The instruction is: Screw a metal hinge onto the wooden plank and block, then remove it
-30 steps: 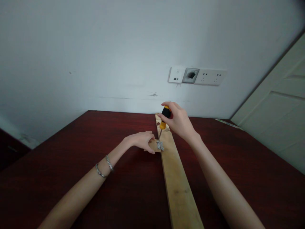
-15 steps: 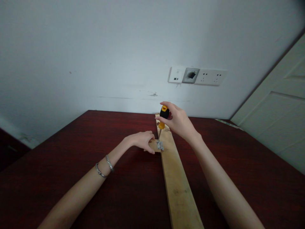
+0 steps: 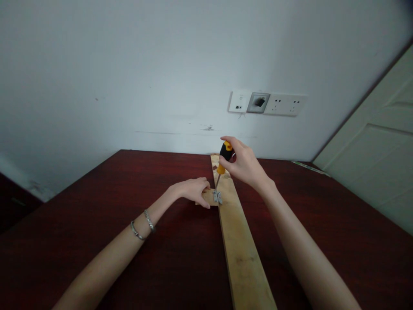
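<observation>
The right hand [image 3: 244, 162] grips the black-and-yellow handled screwdriver [image 3: 226, 150] between thumb and curled fingers, its thin metal shaft slanting down to the left. The tip meets the upper part of a small silver metal hinge [image 3: 217, 197] — the left leaf, which lies on a small flat piece of pale wood [image 3: 209, 198]. The left hand [image 3: 192, 189] clasps that piece, thumb along the near edge and fingers at the far one; how the fingertips sit beneath cannot be told. The hinge's right leaf rests on a long pale wooden board [image 3: 241, 241], which runs from the near edge of view towards the white wall [image 3: 155, 77]. Both wooden parts lie side by side on a dark red-brown wooden tabletop [image 3: 161, 275] — two silver bracelets [image 3: 138, 231] circle the left forearm
</observation>
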Action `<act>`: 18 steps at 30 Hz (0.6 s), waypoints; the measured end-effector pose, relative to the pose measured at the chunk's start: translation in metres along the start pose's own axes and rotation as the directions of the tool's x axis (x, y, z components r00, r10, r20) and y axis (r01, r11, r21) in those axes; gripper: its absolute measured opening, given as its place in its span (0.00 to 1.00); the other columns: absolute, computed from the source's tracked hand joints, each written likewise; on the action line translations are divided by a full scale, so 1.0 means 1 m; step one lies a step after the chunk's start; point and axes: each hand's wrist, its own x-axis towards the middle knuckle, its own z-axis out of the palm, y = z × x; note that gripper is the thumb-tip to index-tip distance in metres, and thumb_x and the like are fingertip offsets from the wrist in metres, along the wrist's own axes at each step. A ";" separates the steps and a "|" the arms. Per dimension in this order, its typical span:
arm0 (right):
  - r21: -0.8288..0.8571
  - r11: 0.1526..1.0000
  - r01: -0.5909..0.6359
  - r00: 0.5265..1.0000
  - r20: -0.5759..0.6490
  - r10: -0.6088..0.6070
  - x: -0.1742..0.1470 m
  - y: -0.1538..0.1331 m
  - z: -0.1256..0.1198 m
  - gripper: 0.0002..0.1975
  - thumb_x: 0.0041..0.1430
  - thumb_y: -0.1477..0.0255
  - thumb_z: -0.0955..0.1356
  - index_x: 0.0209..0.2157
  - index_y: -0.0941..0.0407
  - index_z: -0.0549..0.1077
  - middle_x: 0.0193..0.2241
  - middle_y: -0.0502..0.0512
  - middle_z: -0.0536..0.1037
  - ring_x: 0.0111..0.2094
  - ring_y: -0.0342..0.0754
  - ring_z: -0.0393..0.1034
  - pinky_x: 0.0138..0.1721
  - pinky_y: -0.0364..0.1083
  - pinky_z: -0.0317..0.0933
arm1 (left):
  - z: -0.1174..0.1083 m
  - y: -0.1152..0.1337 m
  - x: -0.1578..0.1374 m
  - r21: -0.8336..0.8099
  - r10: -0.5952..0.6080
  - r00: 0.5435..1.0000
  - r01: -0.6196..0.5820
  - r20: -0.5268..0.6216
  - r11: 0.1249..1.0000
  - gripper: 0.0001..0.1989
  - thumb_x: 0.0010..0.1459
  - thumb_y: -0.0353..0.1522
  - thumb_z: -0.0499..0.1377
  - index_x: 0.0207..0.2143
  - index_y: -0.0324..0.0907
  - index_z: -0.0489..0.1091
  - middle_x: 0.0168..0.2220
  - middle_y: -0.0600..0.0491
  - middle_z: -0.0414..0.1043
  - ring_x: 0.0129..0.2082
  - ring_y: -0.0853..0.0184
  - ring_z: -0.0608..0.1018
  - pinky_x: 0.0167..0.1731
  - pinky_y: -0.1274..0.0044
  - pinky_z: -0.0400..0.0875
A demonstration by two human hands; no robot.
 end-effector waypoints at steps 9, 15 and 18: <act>0.014 1.000 -0.012 0.995 -0.100 0.013 0.001 0.002 -0.009 0.25 0.51 0.72 0.65 0.53 0.56 0.65 0.43 0.62 0.75 0.36 0.53 0.71 0.37 0.53 0.67 | 0.000 -0.001 0.000 -0.011 0.000 1.000 0.000 0.001 1.000 0.33 0.41 0.54 0.63 0.43 0.40 0.69 0.43 0.48 0.67 0.35 0.63 0.72 0.30 0.77 0.62; 0.009 1.000 0.000 0.991 -0.133 0.001 0.002 0.005 -0.012 0.25 0.51 0.72 0.65 0.53 0.55 0.65 0.42 0.60 0.75 0.36 0.52 0.71 0.36 0.52 0.67 | 0.003 -0.003 0.002 -0.031 0.008 1.000 -0.007 0.009 1.000 0.34 0.41 0.54 0.63 0.44 0.40 0.69 0.43 0.49 0.67 0.37 0.62 0.71 0.33 0.77 0.63; 0.011 1.000 -0.003 0.991 -0.135 0.004 0.002 0.005 -0.012 0.24 0.51 0.72 0.65 0.52 0.55 0.65 0.42 0.60 0.75 0.35 0.52 0.71 0.35 0.52 0.67 | 0.005 -0.006 0.003 -0.061 0.013 0.999 -0.011 0.029 0.998 0.36 0.41 0.55 0.63 0.46 0.40 0.68 0.43 0.49 0.67 0.38 0.62 0.71 0.34 0.77 0.63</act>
